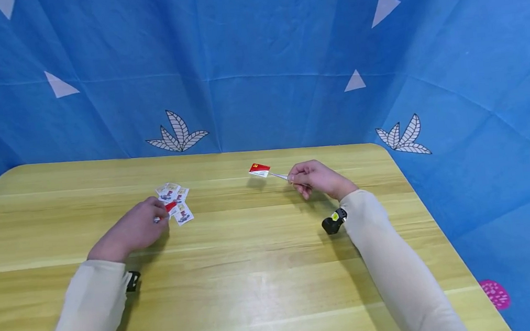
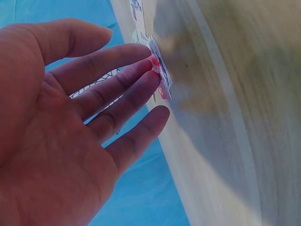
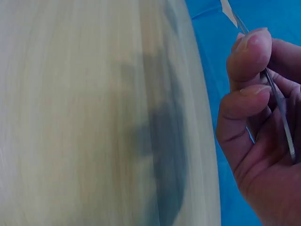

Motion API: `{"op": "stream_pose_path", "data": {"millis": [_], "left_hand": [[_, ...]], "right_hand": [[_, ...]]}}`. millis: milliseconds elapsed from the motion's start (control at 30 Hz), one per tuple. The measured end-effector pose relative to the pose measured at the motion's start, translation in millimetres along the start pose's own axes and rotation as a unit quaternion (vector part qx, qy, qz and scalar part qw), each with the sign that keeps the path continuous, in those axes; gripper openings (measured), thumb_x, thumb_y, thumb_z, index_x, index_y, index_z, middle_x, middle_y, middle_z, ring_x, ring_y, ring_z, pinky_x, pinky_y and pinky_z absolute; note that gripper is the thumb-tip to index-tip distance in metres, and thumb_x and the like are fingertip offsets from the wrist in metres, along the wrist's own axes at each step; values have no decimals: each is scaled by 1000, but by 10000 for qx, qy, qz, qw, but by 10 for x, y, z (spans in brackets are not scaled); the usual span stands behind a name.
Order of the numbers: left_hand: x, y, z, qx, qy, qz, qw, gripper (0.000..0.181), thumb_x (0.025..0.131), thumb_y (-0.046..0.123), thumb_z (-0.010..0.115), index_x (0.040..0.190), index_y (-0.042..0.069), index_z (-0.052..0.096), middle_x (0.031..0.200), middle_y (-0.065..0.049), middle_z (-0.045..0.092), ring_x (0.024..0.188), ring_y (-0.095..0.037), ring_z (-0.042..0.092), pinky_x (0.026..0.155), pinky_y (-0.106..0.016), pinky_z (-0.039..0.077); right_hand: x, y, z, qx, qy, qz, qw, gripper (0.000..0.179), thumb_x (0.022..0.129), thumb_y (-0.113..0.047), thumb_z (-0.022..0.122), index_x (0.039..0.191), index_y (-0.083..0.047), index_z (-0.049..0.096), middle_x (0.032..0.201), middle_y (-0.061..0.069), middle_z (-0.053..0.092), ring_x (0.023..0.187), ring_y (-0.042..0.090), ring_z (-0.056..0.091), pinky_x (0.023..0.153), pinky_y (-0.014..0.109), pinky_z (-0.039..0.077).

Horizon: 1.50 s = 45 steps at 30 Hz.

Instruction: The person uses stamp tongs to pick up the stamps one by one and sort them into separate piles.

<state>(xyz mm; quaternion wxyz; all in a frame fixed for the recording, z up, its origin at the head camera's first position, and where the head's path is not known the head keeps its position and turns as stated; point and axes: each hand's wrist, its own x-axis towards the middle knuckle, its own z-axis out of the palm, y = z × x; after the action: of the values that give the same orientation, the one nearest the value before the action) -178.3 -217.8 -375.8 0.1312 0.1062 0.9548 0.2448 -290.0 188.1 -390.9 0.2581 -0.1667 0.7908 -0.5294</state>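
Note:
My right hand (image 1: 317, 178) pinches slim metal tweezers (image 1: 280, 176) between thumb and fingers. At their tip, above the table, is a small red-and-white paper piece (image 1: 259, 169) with a yellow emblem, like a stamp or sticker. In the right wrist view the tweezers' shaft (image 3: 283, 117) runs back across the palm, and only an edge of the paper (image 3: 229, 12) shows. Over several small printed paper pieces (image 1: 183, 213) is my left hand (image 1: 133, 229). Its fairly straight fingers (image 2: 129, 96) touch the pieces, one partly red, and the thumb stands apart. The hand hides some of them.
The pieces lie on a light wooden table (image 1: 255, 271) whose far edge meets a blue patterned curtain (image 1: 264, 107). The curtain also hangs along the right side. A black wrist device (image 1: 333, 221) sits under the right sleeve cuff.

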Motion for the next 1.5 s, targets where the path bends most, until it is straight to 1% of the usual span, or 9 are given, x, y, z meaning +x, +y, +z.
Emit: {"op": "stream_pose_path", "data": {"millis": [100,233,400,633,833,1133,1233,1433,1500], "left_hand": [[3,-3,-5,14,8,-15,10000,28,98,8,52,110,-11,68,131,-30,46,121,-48,43,99,-61,38],[-2,-6,-12,73,46,77,9999,27,97,8,53,108,-11,69,128,-29,48,119,-48,45,99,-61,38],[-6,-10,-8,91,89,141,9998,27,97,8,51,105,-11,70,125,-28,50,117,-46,47,98,-59,40],[-5,-7,-7,127,76,64,9999,28,97,8,52,107,-12,69,126,-28,49,117,-46,47,99,-60,39],[-9,-8,-11,100,82,58,9999,26,97,8,52,105,-10,70,125,-27,50,116,-45,48,97,-58,41],[-11,-8,1,1,108,152,9998,26,97,8,50,101,-8,71,126,-29,50,118,-48,47,97,-59,41],[-7,1,15,-2,79,111,9999,26,98,8,51,103,-9,70,128,-30,48,120,-49,45,98,-60,40],[6,3,14,-60,60,-37,10000,27,99,10,51,105,-8,70,129,-29,48,118,-45,47,92,-55,44],[1,3,6,-36,81,-15,10000,27,98,9,52,105,-9,70,128,-28,49,118,-45,47,93,-56,44]], "right_hand": [[12,12,-19,-183,161,53,9997,24,102,-10,51,106,13,56,69,7,54,53,16,53,54,29,48],[32,17,-45,-424,269,45,9987,23,102,-11,51,106,11,58,70,7,54,55,16,53,54,27,48],[40,13,-67,-445,335,146,9983,23,102,-10,51,106,11,58,70,8,54,55,16,51,54,26,48],[100,17,-88,-568,351,188,9976,22,102,-9,50,107,10,60,69,8,54,53,15,49,52,27,46],[160,0,-96,-742,381,193,9963,21,102,-8,49,105,10,59,67,7,53,52,15,48,52,30,45],[222,28,-109,-939,358,346,9943,21,102,-10,50,102,8,61,68,7,53,53,16,48,54,30,46],[205,32,-125,-978,370,440,9935,23,102,-12,50,101,9,60,67,7,52,52,17,47,55,31,45],[180,44,-186,-894,433,567,9934,25,103,-16,51,104,7,62,66,7,50,50,17,44,52,32,41],[169,45,-201,-856,444,589,9936,25,102,-16,51,105,6,63,66,7,50,49,17,44,51,32,39]]}}
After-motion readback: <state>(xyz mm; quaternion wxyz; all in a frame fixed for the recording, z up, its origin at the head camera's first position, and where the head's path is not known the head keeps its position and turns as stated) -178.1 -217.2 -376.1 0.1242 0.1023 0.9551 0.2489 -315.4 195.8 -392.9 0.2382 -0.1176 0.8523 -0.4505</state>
